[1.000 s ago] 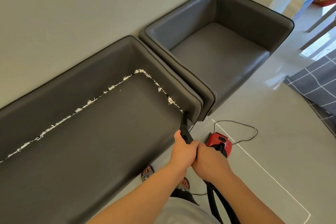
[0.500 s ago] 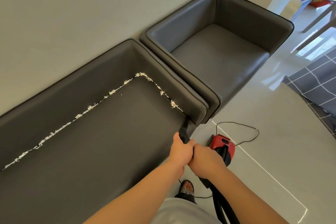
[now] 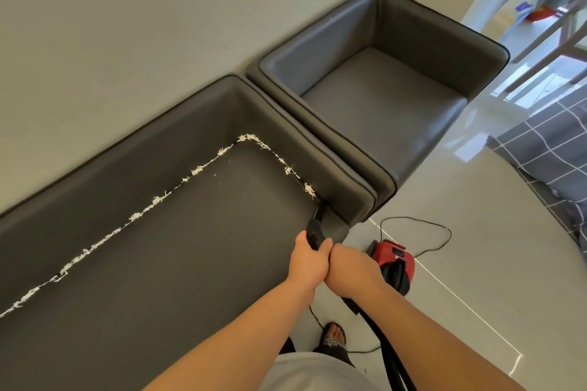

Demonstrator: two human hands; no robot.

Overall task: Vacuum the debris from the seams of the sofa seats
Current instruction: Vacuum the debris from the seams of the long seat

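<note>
Your left hand (image 3: 309,260) and right hand (image 3: 352,273) both keep a clenched grip on the black nozzle (image 3: 317,222). Its tip now sits further up the sofa (image 3: 190,263) seam, just below the white debris (image 3: 309,190).

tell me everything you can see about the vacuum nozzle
The vacuum nozzle is a slim black crevice tool, plastic by its look, tapering to a narrow tip. It angles down and away from the person, its tip in the seam between the long sofa's seat and its right armrest, just short of the nearest white debris. The left hand grips its wider rear end, with the right hand directly behind.
</note>
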